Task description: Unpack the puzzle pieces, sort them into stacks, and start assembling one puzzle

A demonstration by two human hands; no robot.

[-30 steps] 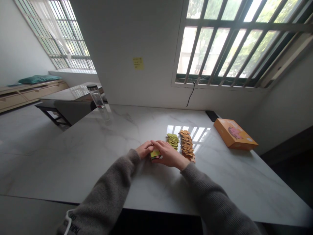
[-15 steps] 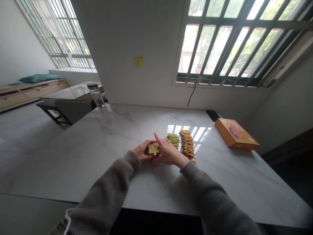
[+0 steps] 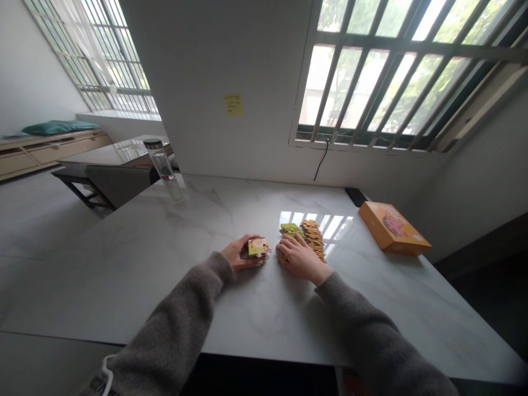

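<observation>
My left hand (image 3: pixel 238 253) is wrapped round a small stack of jigsaw puzzle pieces (image 3: pixel 258 247), its top piece yellow-green with a pale patch. To the right, my right hand (image 3: pixel 303 258) lies over the near part of a row of green-edged puzzle pieces (image 3: pixel 291 228). Its fingers are curled down round them, and the fingertips are partly hidden. Just beyond that hand runs a longer row of orange-brown puzzle pieces (image 3: pixel 315 240), partly covered by the hand.
Both rows lie on a white marbled table (image 3: pixel 165 275). At the right is an orange box (image 3: pixel 394 228), with a black phone (image 3: pixel 355 197) behind it. A glass bottle (image 3: pixel 160 160) stands at the far left corner. On the wall hang a yellow note (image 3: pixel 234 104) and a black cable (image 3: pixel 320 160).
My right hand has left the stack in my left hand and moved right onto the green row. My left hand keeps hold of its stack, whose top piece now shows more fully.
</observation>
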